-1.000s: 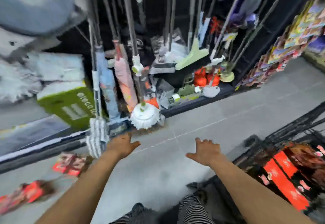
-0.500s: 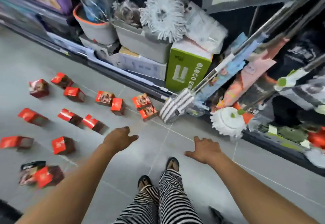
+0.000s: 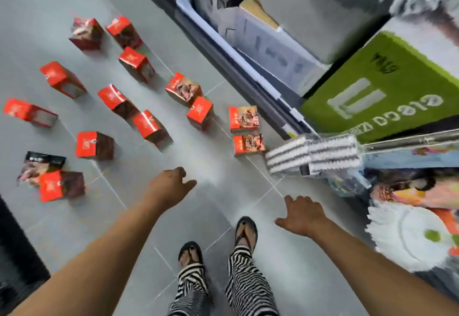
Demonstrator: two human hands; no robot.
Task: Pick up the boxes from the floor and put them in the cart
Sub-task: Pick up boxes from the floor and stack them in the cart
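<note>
"Boxes (image 3: pixel 94 145) on the floor (image 3: pixel 223 204): which way do they lie from the hands?"

"Ahead and to the person's left, scattered over the grey tiles; about a dozen red ones, none lifted; the cart is not in view, so I cannot say where it stands."

"Which hand is closer?"

"The left hand (image 3: pixel 171 186); it hangs over bare floor, fingers loosely curled, holding nothing; the nearest box (image 3: pixel 151 128) lies on its side just beyond it, long axis running away and leftward from the knuckles; I judge the move calls for a forward reach with the grip set across that axis; the right hand (image 3: pixel 301 216) is empty too, fingers relaxed and spread, palm down, on the side of the shelf (image 3: pixel 248 72); the pair of boxes (image 3: pixel 248 144) beside the striped mop head (image 3: pixel 313 156) looks about as near to it as to the left."

"Anything hard to make out?"

"Plenty; the view is smeared, so the print on the boxes cannot be read; a black packet (image 3: pixel 42 161) at the far left is partly covered by a red box (image 3: pixel 62 186) that touches it; a dark shape at the lower left edge is cut off, and I cannot tell what it is; the green carton (image 3: pixel 372 92) and the round white mop (image 3: pixel 407 236) run off the right edge."
</note>
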